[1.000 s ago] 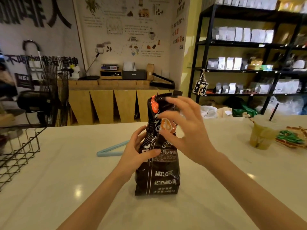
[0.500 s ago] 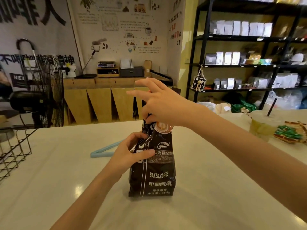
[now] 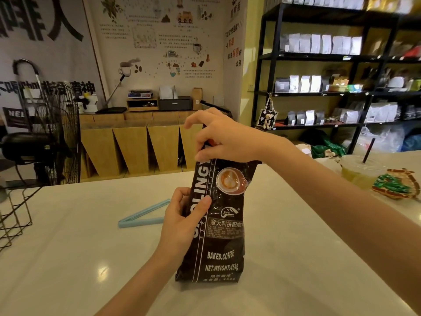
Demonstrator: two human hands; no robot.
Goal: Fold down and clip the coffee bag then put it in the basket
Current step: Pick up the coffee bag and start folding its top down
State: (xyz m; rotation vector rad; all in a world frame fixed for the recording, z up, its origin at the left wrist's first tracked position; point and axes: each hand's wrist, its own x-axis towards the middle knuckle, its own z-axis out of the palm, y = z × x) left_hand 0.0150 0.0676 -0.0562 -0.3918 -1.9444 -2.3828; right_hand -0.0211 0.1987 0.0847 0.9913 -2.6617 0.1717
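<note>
A dark brown coffee bag (image 3: 218,236) stands upright on the white counter (image 3: 296,258), its printed front facing me. My left hand (image 3: 182,222) grips the bag's left edge at mid-height, thumb on the front. My right hand (image 3: 218,137) sits on top of the bag, fingers curled over its bent-down top, which the hand mostly hides. A light blue bag clip (image 3: 145,217) lies open on the counter behind and left of the bag, untouched. The black wire basket (image 3: 16,215) stands at the counter's left edge.
An iced drink cup with a black straw (image 3: 360,169) and a green and orange snack packet (image 3: 396,183) sit at the counter's right. A black floor fan (image 3: 45,137) stands beyond the basket. Shelves of bags line the back right.
My right hand has gone from pinching the bag's upper front to lying over its top, pressing it down. The bag now faces me squarely. My left hand keeps its grip.
</note>
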